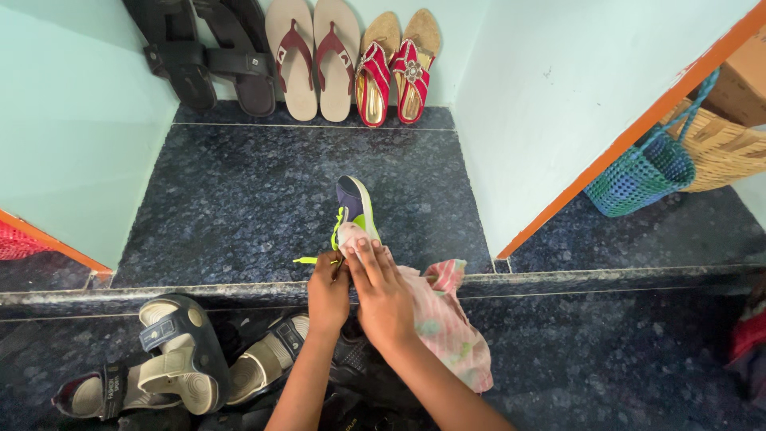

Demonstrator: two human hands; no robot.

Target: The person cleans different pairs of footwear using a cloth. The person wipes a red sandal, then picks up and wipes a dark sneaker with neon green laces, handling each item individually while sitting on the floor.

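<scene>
A sneaker [356,209] is lying near the step's [239,281] front edge; three sandal pairs [291,56] are leaning along its back wall; more sandals [171,359] are lying below, left.

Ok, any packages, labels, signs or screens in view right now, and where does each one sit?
Cardboard box: top right corner, behind the woven baskets, brown, only partly in view.
Strap label on grey sandal: bottom left on the floor, small pale lettering on a dark strap.
No signs or screens in view.
</scene>
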